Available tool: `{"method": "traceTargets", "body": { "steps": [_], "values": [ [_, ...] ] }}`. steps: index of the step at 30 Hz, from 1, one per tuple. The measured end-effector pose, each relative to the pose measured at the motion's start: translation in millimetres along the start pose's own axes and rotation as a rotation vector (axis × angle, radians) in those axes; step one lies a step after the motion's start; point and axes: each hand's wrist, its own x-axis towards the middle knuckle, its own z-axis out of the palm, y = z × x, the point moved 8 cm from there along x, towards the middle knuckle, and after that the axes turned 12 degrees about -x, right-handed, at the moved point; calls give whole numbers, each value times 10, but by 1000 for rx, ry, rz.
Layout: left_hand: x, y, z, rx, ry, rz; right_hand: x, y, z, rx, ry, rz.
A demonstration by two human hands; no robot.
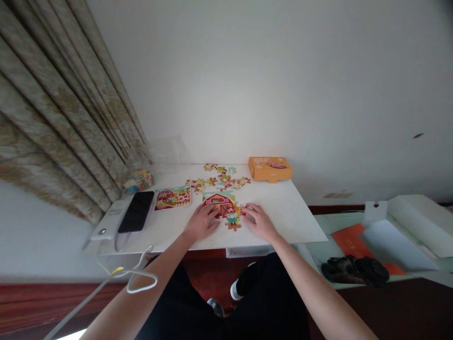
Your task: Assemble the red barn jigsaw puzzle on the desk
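The partly built jigsaw puzzle (pixel 222 210) lies near the front edge of the white desk (pixel 290 219), between the two hands. The left hand (pixel 201 222) rests flat and open on its left side, fingers against the barn section. The right hand (pixel 260 222) lies open at its right edge, fingertips touching it. Neither visibly holds a piece. Loose pieces (pixel 219 178) lie scattered beyond, near an orange box (pixel 270 168), a picture card (pixel 172 197) and a black phone (pixel 136 211).
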Motion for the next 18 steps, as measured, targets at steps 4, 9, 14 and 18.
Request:
{"method": "traceTargets", "body": {
  "steps": [4,9,14,18],
  "values": [
    [-25,-75,-13,17,38,-36,112,209,25,142,80,114],
    [-1,-51,29,12,55,-33,503,241,150,16,135,176],
    [1,-62,19,1,64,-21,1120,12,345,-149,55,146],
    [6,-61,7,-10,84,-27,1582,-21,491,-229,-31,202]
  ]
}}
